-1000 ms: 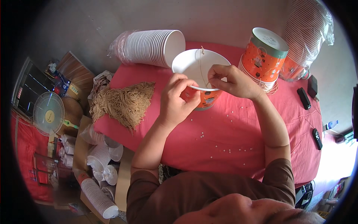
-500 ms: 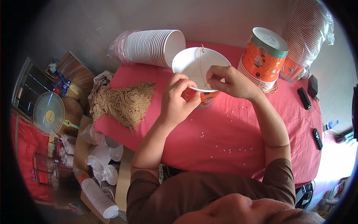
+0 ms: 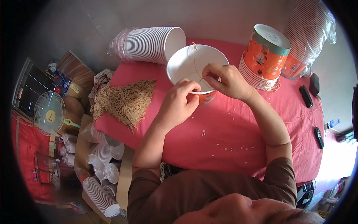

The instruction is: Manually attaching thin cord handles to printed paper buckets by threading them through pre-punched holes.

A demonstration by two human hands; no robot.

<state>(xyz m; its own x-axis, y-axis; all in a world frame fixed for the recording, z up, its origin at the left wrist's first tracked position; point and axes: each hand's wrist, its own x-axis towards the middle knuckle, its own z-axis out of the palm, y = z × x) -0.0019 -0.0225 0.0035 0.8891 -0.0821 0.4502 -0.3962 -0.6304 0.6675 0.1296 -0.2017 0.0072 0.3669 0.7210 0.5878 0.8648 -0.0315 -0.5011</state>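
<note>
A white-lined paper bucket [image 3: 179,66] with an orange printed outside stands tilted toward me on the table. My left hand [image 3: 177,101] is closed on its near rim, fingertips over the edge and thumb on the outer side. A thin tan cord [image 3: 194,59] is knotted through the far rim and hangs down across the opening. My right hand [image 3: 232,83] pinches the cord's loose end just above the near rim. Whether the left fingertips also touch the cord is hidden.
A bundle of tan cords [image 3: 125,100] lies on the red-covered table [image 3: 179,149] at left. Nested white buckets [image 3: 149,44] lie behind; upside-down orange buckets [image 3: 265,56] stand at right. Small white dots [image 3: 231,148] are scattered nearer me. A carton [image 3: 126,175] of wrapped cups stands at lower left.
The bucket has shifted slightly left and tipped more toward me. My right hand has moved slightly left, with the cord end now showing at its fingertips.
</note>
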